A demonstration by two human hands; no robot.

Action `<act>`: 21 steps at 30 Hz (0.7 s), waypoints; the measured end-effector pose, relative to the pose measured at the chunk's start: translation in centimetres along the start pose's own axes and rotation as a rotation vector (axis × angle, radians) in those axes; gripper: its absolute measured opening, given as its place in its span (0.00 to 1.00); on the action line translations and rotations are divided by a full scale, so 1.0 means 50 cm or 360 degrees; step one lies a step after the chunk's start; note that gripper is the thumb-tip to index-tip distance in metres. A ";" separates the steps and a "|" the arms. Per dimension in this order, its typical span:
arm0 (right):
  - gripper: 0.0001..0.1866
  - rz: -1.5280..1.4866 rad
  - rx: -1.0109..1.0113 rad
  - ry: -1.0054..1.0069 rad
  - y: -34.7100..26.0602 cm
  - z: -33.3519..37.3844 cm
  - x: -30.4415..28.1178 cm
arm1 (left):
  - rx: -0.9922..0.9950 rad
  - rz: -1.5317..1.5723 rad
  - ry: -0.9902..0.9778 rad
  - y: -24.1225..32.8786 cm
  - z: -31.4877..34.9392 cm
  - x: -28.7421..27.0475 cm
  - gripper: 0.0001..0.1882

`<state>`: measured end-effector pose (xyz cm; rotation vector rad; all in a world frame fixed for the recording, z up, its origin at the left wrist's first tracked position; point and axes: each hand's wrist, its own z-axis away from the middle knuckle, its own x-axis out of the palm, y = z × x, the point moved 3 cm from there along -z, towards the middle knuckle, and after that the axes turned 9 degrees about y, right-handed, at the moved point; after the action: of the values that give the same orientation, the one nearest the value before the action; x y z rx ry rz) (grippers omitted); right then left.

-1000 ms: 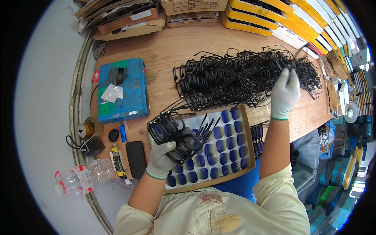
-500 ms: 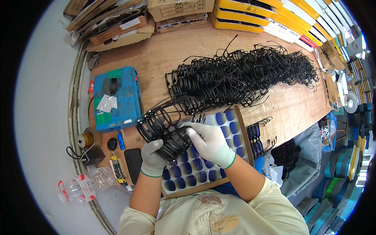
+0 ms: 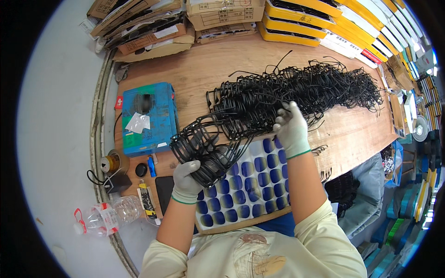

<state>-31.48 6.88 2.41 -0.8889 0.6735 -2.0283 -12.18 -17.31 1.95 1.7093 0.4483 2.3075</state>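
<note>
My left hand [image 3: 187, 180], in a white glove with a green cuff, grips the near end of a stack of black eyeglass frames [image 3: 211, 160]. The stack stands tilted over a tray [image 3: 213, 228] of dark blue-to-yellow tinted lenses [image 3: 238, 197] laid in rows. My right hand [image 3: 292, 129], gloved alike, is at the near side of a long heap of black eyeglass frames [image 3: 259, 99]. Its fingers are curled closed around a thin black part of an eyeglass frame; the heap behind makes the rest hard to pick out.
To the left stand a blue box-shaped device [image 3: 150, 120], a clear plastic bottle [image 3: 111, 217], a yellow cutter [image 3: 147, 202], a blue lighter [image 3: 152, 166] and a dark phone [image 3: 164, 192]. Cardboard boxes [image 3: 225, 18] and yellow trays [image 3: 296, 30] line the back. A grey bag [image 3: 364, 190] hangs at right.
My right hand has left the stack and moved right and away from me to the heap. My left hand keeps hold of the stack. The whole view has shifted slightly.
</note>
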 end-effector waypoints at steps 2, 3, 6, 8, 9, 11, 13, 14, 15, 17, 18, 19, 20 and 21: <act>0.22 -0.0036 -0.0104 0.0022 -0.021 0.005 0.006 | -0.0055 -0.0021 -0.0014 0.001 0.004 -0.015 0.40; 0.22 -0.0058 -0.0127 -0.0072 -0.035 0.012 0.007 | -0.0026 -0.0063 -0.0001 0.001 0.006 -0.014 0.41; 0.23 -0.0170 -0.0192 -0.0259 -0.063 0.052 0.001 | 0.0062 -0.0188 0.0026 -0.002 0.012 -0.010 0.44; 0.23 -0.0341 -0.0142 -0.0485 -0.096 0.086 -0.002 | 0.0061 -0.0185 0.0025 -0.001 0.015 -0.013 0.45; 0.21 -0.0519 -0.0066 -0.0713 -0.112 0.090 -0.010 | 0.0052 -0.0178 0.0019 -0.001 0.015 -0.013 0.46; 0.20 -0.0713 -0.0182 -0.0824 -0.121 0.097 -0.024 | 0.0028 -0.0209 0.0021 -0.001 0.012 -0.018 0.45; 0.15 -0.0859 -0.0283 -0.0957 -0.119 0.106 -0.017 | 0.0048 -0.0174 0.0028 -0.007 0.011 -0.018 0.45; 0.14 -0.0820 -0.0271 -0.0935 -0.110 0.111 -0.012 | 0.0059 -0.0155 0.0032 -0.011 0.011 -0.019 0.44; 0.14 -0.0787 -0.0252 -0.0916 -0.099 0.129 0.006 | 0.0061 -0.0153 0.0027 -0.011 0.013 -0.020 0.43; 0.17 -0.0649 -0.0176 -0.0775 -0.081 0.134 0.002 | 0.0067 -0.0148 0.0019 -0.014 0.021 -0.027 0.42; 0.23 -0.0660 -0.0062 -0.1165 -0.084 0.135 0.013 | 0.0058 -0.0133 0.0020 -0.013 0.024 -0.030 0.41; 0.23 -0.0142 -0.0392 -0.0718 -0.078 0.122 0.005 | 0.0049 -0.0118 0.0023 -0.012 0.028 -0.034 0.41; 0.23 0.0372 -0.0702 -0.0254 -0.078 0.112 0.001 | 0.0042 -0.0102 0.0026 -0.009 0.033 -0.037 0.40; 0.19 0.0817 -0.1418 -0.0083 -0.077 0.069 -0.004 | -0.0008 -0.0074 0.0052 -0.008 0.038 -0.035 0.40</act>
<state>-30.47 8.61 7.18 -1.0906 1.6417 -1.2058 -9.87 -17.37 0.75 1.6436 0.4830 2.3052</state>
